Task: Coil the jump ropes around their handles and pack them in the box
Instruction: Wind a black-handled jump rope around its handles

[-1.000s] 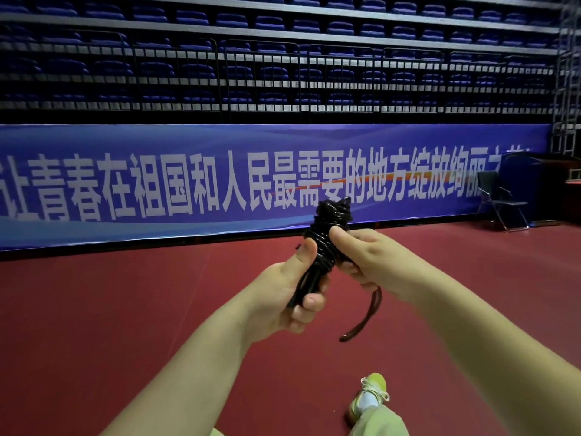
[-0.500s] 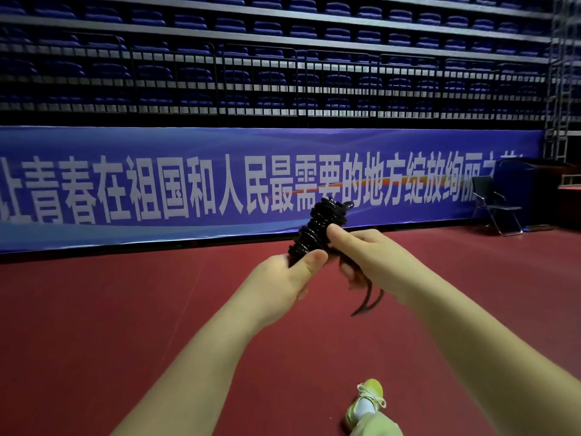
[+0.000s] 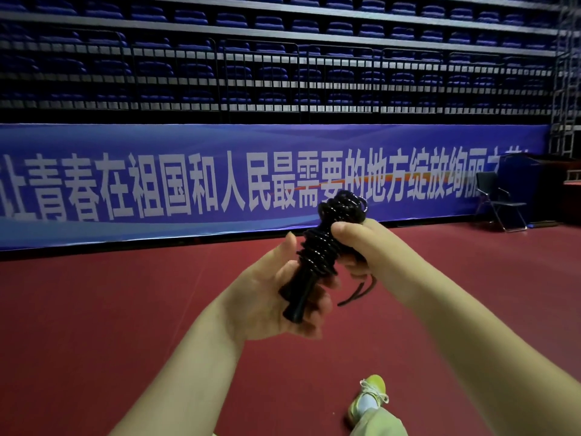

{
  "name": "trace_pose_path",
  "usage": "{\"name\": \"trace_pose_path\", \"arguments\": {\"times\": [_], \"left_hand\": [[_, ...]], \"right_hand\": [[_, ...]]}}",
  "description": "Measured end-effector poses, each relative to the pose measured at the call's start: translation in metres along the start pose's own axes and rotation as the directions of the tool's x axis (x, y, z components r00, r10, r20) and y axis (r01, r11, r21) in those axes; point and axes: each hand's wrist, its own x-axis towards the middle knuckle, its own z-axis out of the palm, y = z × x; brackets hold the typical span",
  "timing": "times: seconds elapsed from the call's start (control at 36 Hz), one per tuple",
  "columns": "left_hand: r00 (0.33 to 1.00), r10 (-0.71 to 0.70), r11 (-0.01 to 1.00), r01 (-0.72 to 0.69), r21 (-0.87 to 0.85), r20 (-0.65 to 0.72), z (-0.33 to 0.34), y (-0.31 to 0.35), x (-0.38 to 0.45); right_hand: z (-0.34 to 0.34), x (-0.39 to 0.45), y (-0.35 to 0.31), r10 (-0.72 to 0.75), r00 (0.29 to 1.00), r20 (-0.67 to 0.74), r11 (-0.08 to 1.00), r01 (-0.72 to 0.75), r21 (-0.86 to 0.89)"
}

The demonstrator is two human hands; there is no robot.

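The left hand [image 3: 267, 297] cradles the lower end of a black jump rope bundle [image 3: 317, 256], its fingers curled round the bare handle ends from beneath and its thumb raised straight beside the coils, apart from them. The bundle is glossy black: smooth handles at the bottom, flaring slightly at the base, and above them many tight turns of thin cord stacked into a ribbed column that swells into a looser knot of loops at the top. Its long axis is tilted, the handle base pointing down and to the near left, the looped top pointing up and to the far right, and it is held in the air above the red floor [image 3: 94, 309], in front of the blue banner [image 3: 157, 184] with large white characters. To the right, the right hand [image 3: 371, 247] grips the upper part of the coils, thumb pressed across the front of them and fingers wrapped behind; a short free end of the cord [image 3: 358, 292] dangles in a curve below this hand. Near the bottom edge a yellow-green sneaker [image 3: 369, 394] with white laces rests on the floor. Far right, a dark folding chair [image 3: 500, 199] stands by the banner, with rows of blue stadium seats [image 3: 283, 42] above.
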Motion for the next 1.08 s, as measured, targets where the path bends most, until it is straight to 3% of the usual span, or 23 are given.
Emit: {"name": "trace_pose_path", "arguments": {"times": [0.08,0.17,0.28,0.47,0.64,0.83,0.97,1.03,1.08], "left_hand": [[0.996,0.030,0.997,-0.024,-0.074,0.084,0.004,-0.004,0.005],[0.996,0.076,0.995,-0.078,-0.055,-0.041,0.007,0.000,0.004],[0.967,0.113,0.987,-0.084,0.135,-0.229,0.007,0.006,0.000],[0.904,0.215,0.949,-0.104,0.299,-0.370,0.013,0.005,0.001],[0.826,0.327,0.889,-0.105,0.445,-0.459,0.013,0.009,0.003],[0.745,0.363,0.831,0.014,0.557,-0.560,-0.003,-0.004,0.016],[0.661,0.478,0.539,0.299,0.787,-0.579,-0.009,-0.014,0.020],[0.624,0.490,0.490,0.381,0.784,-0.609,-0.003,-0.015,0.019],[0.624,0.479,0.507,0.377,0.775,-0.617,0.002,-0.013,0.018]], "right_hand": [[0.001,0.001,-0.005,-0.038,0.998,0.057,0.999,0.037,0.018],[-0.005,0.002,-0.009,-0.031,0.993,0.110,0.999,0.028,0.028],[-0.019,-0.002,-0.014,0.072,0.989,0.126,0.986,-0.052,-0.157],[-0.016,0.000,-0.006,0.112,0.993,-0.049,0.944,-0.122,-0.306],[-0.009,0.002,-0.001,-0.011,0.986,-0.164,0.928,-0.052,-0.369],[-0.006,0.005,0.011,0.084,0.987,-0.140,0.937,-0.126,-0.326],[0.001,0.005,0.019,0.254,0.962,-0.102,0.959,-0.264,-0.100],[0.002,0.005,0.021,0.250,0.960,-0.126,0.965,-0.258,-0.052],[0.000,0.006,0.023,0.208,0.967,-0.148,0.975,-0.216,-0.044]]}}
